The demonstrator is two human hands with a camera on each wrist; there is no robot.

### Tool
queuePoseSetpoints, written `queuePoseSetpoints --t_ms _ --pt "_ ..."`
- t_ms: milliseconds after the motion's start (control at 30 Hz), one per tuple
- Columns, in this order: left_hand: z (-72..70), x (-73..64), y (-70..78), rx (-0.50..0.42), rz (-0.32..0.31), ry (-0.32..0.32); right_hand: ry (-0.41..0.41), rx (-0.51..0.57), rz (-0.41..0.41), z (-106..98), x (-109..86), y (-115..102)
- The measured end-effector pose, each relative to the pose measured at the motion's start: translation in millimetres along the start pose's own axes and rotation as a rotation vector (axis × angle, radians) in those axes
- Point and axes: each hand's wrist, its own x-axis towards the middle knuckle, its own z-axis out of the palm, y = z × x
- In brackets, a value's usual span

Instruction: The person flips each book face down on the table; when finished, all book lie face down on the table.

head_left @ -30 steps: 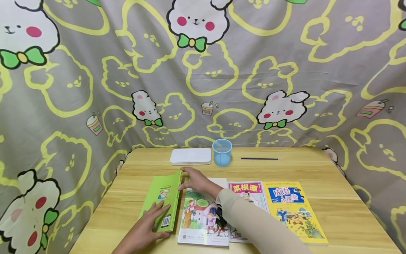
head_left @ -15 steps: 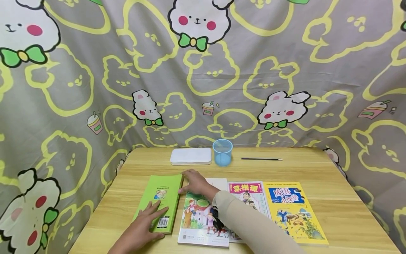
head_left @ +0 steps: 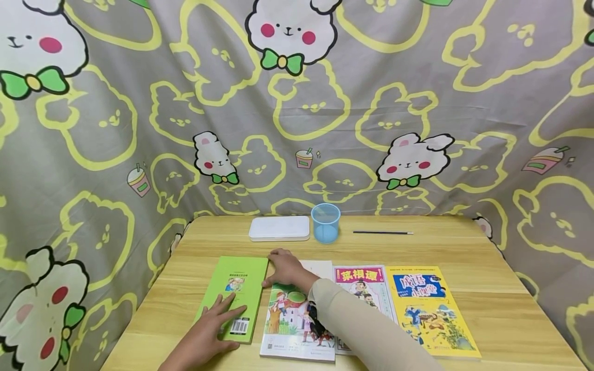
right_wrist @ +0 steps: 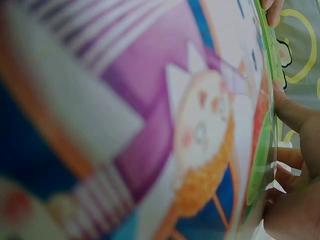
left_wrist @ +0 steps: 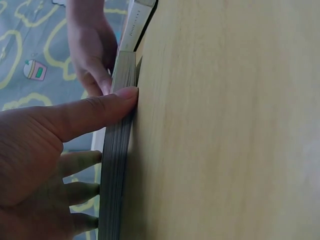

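Green book (head_left: 234,288) is lying flat, barcode up, on the bench (head_left: 501,293) in the head view, left of the picture book (head_left: 287,319); the left hand (head_left: 210,327) is spreading relaxed fingers over the cover; the right hand (head_left: 289,270) is touching the right edge, loosely bent, gripping nothing; in the left wrist view, the left thumb (left_wrist: 95,110) is touching the page edges (left_wrist: 114,175); in the right wrist view, the right thumb (right_wrist: 292,112) is meeting the book's edge.
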Motion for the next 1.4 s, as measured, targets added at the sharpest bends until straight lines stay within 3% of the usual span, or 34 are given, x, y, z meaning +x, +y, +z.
queuePoseSetpoints --t_ms 1100,1400 --pt "0.7 2.3 -0.4 0.006 -0.005 -0.012 -0.064 -0.040 -0.028 -8.7 -3.9 5.7" --pt "1.7 0.9 -0.5 -0.002 -0.012 -0.003 -0.065 0.042 -0.056 -15.0 -14.7 16.9"
